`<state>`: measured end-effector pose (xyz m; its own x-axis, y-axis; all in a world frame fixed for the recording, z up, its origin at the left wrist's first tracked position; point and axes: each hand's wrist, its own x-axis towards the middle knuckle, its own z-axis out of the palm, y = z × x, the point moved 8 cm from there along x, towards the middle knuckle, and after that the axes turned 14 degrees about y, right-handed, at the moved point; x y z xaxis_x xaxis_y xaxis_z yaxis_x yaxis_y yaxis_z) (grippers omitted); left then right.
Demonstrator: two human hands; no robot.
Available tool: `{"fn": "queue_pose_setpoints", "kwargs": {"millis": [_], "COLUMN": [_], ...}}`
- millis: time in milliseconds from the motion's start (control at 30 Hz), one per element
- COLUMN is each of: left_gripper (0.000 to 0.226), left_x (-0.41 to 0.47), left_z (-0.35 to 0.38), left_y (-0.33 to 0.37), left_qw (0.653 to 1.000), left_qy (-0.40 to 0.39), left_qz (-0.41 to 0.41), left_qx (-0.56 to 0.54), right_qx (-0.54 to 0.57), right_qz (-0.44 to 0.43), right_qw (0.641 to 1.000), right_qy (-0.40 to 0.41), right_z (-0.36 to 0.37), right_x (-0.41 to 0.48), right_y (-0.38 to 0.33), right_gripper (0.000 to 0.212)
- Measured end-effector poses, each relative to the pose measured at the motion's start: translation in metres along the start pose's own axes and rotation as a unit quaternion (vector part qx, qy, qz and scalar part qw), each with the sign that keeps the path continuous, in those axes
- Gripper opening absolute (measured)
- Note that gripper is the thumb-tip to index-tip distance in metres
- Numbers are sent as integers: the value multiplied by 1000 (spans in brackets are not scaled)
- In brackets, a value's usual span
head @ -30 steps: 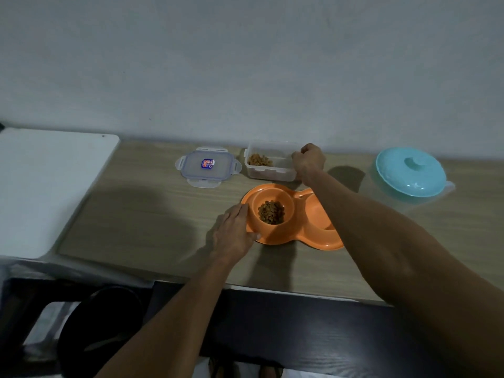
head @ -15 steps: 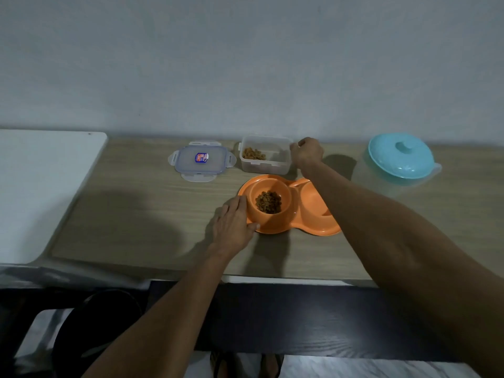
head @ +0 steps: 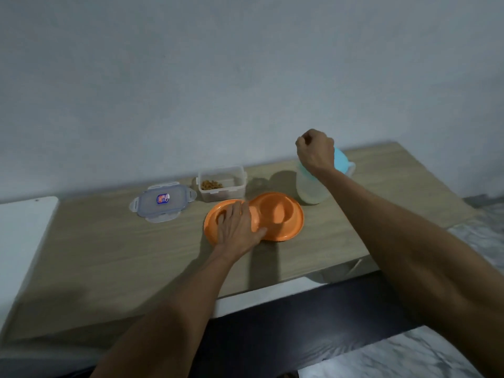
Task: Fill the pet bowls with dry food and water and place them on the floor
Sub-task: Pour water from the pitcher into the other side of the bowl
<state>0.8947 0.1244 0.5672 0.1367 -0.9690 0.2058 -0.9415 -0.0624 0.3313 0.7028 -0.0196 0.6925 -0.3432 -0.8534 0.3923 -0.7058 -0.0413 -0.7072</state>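
An orange double pet bowl (head: 275,214) sits on the wooden table (head: 122,255). My left hand (head: 237,227) lies flat over its left bowl and hides the dry food there. The thumb lies along the rim near the middle. The right bowl looks empty. A clear pitcher (head: 311,189) with a teal lid (head: 342,162) stands just behind the bowl on the right. My right hand (head: 315,151) hovers over the pitcher's top with fingers curled in a fist, and I see nothing in it. A clear food container (head: 221,184) with some kibble stands behind the bowl.
The container's clip lid (head: 162,200) lies flat to the left of the container. A white surface (head: 21,227) adjoins the table on the left. A wall runs close behind the table. Pale marbled floor (head: 395,358) shows at lower right.
My right hand left the food container and moved right, up over the pitcher. My left hand slid from the bowl's left rim onto the left bowl. My view swung left.
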Motion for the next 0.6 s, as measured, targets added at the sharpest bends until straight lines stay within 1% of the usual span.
{"fn": "queue_pose_setpoints", "kwargs": {"millis": [167,267,367,500,600], "left_gripper": [93,99,107,114,114], "left_x": [14,17,19,18,17], "left_z": [23,37,49,52,54], "left_y": [23,24,23,23,24], "left_qw": [999,998,996,995,994], "left_qy": [-17,-29,-40,-44,-51], "left_qz": [5,-22,-47,-58,-70], "left_qx": [36,50,60,69,66], "right_qx": [-65,-62,-2,144,183], "right_qz": [43,109,215,345,386], "right_qw": [996,990,976,927,904], "right_qy": [53,60,37,30,14], "right_z": [-37,-39,-23,-2,8], "right_x": [27,39,42,35,30], "right_y": [63,110,150,173,180], "right_gripper": [31,35,35,32,31]}}
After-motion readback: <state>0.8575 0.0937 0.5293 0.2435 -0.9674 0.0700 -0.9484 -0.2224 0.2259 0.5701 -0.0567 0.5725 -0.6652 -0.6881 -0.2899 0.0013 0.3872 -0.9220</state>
